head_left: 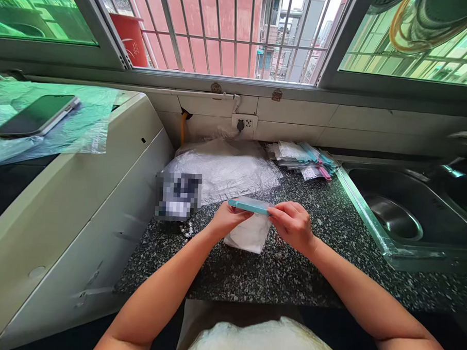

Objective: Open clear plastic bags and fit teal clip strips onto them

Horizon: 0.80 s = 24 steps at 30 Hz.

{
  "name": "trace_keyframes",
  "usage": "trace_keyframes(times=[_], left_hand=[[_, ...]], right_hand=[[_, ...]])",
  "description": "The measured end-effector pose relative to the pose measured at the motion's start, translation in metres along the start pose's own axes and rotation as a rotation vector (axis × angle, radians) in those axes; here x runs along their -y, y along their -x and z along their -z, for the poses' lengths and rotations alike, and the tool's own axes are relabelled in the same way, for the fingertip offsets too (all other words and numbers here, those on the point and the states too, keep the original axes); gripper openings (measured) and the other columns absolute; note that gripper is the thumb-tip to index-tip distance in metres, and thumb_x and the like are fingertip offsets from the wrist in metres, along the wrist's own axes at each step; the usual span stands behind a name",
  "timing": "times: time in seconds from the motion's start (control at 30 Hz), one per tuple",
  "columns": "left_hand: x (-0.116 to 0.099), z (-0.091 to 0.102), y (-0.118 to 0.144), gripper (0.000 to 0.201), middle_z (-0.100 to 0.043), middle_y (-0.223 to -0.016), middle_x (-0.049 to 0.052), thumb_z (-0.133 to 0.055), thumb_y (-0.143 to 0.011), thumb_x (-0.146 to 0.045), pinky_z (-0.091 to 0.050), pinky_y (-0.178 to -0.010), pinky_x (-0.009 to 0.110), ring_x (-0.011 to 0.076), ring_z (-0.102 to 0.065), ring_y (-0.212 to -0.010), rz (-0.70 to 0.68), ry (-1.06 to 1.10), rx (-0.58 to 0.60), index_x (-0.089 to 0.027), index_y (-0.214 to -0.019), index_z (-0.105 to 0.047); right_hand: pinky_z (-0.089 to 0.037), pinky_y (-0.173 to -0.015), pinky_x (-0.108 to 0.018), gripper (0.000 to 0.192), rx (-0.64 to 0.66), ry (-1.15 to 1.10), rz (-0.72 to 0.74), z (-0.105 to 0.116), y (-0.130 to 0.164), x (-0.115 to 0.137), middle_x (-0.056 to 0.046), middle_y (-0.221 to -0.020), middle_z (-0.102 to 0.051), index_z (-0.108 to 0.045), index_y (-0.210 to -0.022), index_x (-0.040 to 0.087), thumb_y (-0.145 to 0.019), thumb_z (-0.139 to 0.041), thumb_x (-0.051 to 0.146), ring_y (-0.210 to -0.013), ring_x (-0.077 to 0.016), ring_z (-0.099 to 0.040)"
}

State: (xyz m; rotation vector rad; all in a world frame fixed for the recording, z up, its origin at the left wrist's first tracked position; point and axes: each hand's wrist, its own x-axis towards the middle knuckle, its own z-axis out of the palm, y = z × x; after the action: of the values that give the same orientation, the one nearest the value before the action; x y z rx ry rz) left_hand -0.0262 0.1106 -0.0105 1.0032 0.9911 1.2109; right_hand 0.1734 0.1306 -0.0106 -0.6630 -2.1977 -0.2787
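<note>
Above the counter, both hands hold a narrow teal plastic strip [251,205] with rounded ends and small marks at its left end. Its exact kind is not clear. A clear film shows along its upper edge. My left hand [228,220] is closed on the strip's left part, thumb along the near side. At the other end, the fingers of my right hand [293,224] pinch it. Just below lies a white translucent plastic bag or sheet [250,235]; whether it is joined to the strip I cannot tell.
Behind my hands, a large clear plastic bag [234,167] covers part of the speckled counter [291,280]. Packets with teal and pink strips [306,158] lie beside a steel sink [393,249]. A phone [38,116] rests on the appliance at left. A patch [178,196] is blurred out.
</note>
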Motion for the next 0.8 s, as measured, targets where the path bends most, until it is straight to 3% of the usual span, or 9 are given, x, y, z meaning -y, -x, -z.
trace_keyframes(times=[0.63, 0.8], left_hand=[[-0.0039, -0.0009, 0.0026, 0.033, -0.061, -0.063, 0.000, -0.081, -0.047, -0.034, -0.045, -0.066, 0.027, 0.0124, -0.053, -0.063, -0.001, -0.036, -0.013, -0.013, -0.064, -0.064], [-0.0052, 0.0036, 0.0018, 0.038, -0.044, -0.049, -0.005, -0.080, -0.050, -0.041, -0.036, -0.052, 0.022, 0.0071, -0.040, -0.051, -0.060, -0.075, -0.003, -0.014, -0.052, -0.053]], right_hand=[[-0.041, -0.066, -0.029, 0.016, 0.020, 0.030, -0.004, -0.0017, 0.0021, -0.0025, -0.004, -0.078, -0.065, -0.067, -0.096, 0.021, -0.084, -0.056, 0.021, -0.071, -0.0151, -0.055], [-0.041, -0.067, -0.028, 0.015, 0.007, 0.059, -0.008, -0.0001, 0.0018, -0.0042, -0.004, -0.077, -0.066, -0.067, -0.095, 0.021, -0.085, -0.055, 0.022, -0.071, -0.0151, -0.056]])
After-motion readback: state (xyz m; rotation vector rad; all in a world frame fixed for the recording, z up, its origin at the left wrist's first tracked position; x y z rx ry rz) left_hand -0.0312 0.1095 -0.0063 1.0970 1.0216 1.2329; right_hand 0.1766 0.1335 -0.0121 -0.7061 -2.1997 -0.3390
